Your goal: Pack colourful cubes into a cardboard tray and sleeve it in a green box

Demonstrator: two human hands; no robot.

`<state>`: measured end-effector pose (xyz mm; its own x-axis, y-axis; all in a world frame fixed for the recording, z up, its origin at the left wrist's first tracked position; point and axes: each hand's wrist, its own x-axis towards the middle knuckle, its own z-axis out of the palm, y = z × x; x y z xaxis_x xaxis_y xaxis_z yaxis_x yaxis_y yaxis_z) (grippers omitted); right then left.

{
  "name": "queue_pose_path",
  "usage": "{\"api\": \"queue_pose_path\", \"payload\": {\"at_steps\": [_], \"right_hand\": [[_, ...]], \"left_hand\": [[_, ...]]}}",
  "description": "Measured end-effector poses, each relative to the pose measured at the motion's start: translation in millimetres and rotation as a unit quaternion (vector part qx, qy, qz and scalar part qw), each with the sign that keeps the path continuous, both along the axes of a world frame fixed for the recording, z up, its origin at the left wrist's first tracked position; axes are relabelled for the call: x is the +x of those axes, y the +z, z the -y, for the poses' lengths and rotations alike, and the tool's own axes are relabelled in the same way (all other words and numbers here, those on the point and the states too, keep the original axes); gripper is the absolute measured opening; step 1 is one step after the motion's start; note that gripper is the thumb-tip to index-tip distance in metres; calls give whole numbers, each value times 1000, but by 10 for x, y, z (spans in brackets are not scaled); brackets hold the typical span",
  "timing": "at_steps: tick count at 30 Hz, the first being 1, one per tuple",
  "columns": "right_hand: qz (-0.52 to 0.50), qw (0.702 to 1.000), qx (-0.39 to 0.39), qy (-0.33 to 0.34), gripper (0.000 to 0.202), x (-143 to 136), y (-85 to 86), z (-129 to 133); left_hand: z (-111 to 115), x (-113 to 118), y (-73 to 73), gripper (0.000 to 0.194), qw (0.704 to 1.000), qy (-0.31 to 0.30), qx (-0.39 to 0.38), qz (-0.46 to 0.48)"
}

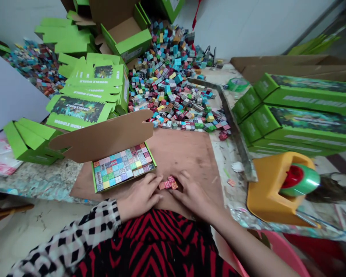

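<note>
A small group of red and orange patterned cubes [168, 183] lies near the front edge of the brown board, between my two hands. My left hand [141, 193] has its curled fingers against the left end of the group. At the right end, my right hand [192, 195] has thumb and forefinger around the cubes. Just left of the hands stands an open green box [125, 180], filled with rows of colourful patterned cubes. Its brown cardboard lid [109, 136] is raised behind it. The undersides of the cubes between my fingers are hidden.
A big heap of loose cubes [173, 80] covers the back of the table, beside a metal bar [229, 115]. Folded green boxes [89, 84] lie left; closed green boxes [308, 123] are stacked right. A yellow tape dispenser [268, 188] stands at front right.
</note>
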<state>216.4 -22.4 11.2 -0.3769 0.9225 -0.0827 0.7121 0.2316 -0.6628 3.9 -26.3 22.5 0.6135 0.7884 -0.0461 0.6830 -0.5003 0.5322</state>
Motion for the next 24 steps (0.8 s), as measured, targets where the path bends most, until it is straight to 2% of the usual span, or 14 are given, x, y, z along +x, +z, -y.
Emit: {"api": "queue_pose_path", "payload": {"at_steps": [4,7,11,15,24], "right_hand": [[-24,999,16,26,33,-85,9,100],[-7,999,32,38,31,-88,24,130],[12,997,40,63,41,-20,35,83],[11,996,40,85,44,21,30,23],[42,996,41,70,24,89,1,-7]], "left_hand": [[-65,161,12,37,1000,0,-11,-23],[-47,178,-22,26,1000,15,-1,-3],[-16,150,-68,28,999,36,14,16],[-16,162,-50,24,999,41,8,14],[10,160,-32,25,998,55,-12,14]]}}
